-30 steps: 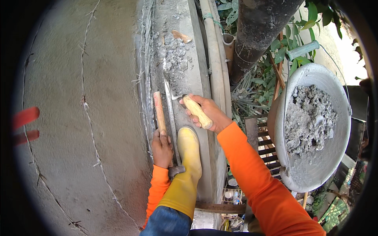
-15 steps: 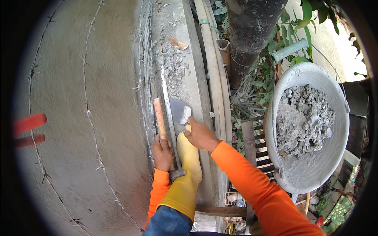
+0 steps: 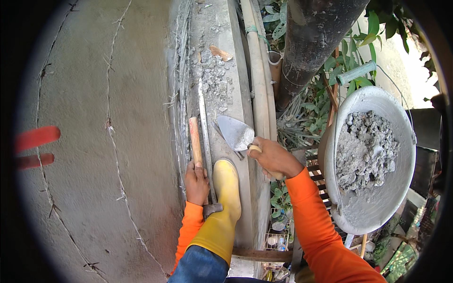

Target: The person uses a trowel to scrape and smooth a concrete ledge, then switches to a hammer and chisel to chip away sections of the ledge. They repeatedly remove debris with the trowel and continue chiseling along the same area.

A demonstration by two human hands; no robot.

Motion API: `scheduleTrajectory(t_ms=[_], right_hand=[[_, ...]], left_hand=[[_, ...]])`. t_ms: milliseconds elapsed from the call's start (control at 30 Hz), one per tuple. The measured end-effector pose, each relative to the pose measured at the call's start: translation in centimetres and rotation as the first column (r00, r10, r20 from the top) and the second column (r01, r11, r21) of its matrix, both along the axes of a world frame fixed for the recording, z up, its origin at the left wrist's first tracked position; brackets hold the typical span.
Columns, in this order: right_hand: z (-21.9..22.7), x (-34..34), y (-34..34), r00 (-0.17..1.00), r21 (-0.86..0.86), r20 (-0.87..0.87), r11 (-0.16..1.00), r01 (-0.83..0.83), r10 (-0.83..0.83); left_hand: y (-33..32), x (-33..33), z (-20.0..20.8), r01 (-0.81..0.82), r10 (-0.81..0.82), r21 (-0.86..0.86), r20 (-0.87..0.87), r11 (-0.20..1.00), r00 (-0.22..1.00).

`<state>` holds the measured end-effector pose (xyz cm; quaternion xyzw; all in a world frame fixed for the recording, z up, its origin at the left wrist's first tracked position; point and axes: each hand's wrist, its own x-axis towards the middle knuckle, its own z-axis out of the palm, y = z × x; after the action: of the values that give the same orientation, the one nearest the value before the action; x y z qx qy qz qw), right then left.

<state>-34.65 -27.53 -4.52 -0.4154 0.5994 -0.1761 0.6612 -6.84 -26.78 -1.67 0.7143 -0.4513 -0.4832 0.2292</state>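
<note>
My left hand point(image 3: 196, 183) is closed around the wooden handle of a hammer point(image 3: 195, 139), whose metal head sits below the hand by my boot. Alongside it, a long metal bar point(image 3: 205, 122) lies on the concrete ledge point(image 3: 236, 61); whether my fingers touch the bar too I cannot tell. In my right hand point(image 3: 277, 159) is a trowel point(image 3: 235, 132), held by its handle, its grey pointed blade over the ledge with pale residue near the handle. A thin dark tool lies partly hidden under the blade. Grey rubble point(image 3: 217, 80) is scattered farther along the ledge.
A yellow boot point(image 3: 226, 184) stands on the ledge. At right hangs a metal bucket point(image 3: 330, 165) of grey rubble. Barbed wire point(image 3: 111, 127) runs along the plastered wall point(image 3: 75, 188) at left. Pipes point(image 3: 260, 85) and a dark post point(image 3: 311, 47) border the ledge.
My right hand has drawn the trowel to the right, away from the metal bar, with its blade turned. My left hand keeps its hold on the hammer. The view has shifted slightly.
</note>
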Motion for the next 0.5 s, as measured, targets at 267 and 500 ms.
scheduleTrajectory(t_ms=[267,500], right_hand=[[-1.7,5.4,3.5,0.911,-0.193,-0.184,0.923,0.334,-0.368],[-4.9,12.9,-2.6,0.869,-0.144,-0.155,0.881,0.451,-0.470]], left_hand=[[0.1,0.4,-0.2,0.001,-0.001,0.017,0.011,1.000,1.000],[0.1,0.6,-0.6,0.020,-0.019,-0.017,0.028,1.000,0.999]])
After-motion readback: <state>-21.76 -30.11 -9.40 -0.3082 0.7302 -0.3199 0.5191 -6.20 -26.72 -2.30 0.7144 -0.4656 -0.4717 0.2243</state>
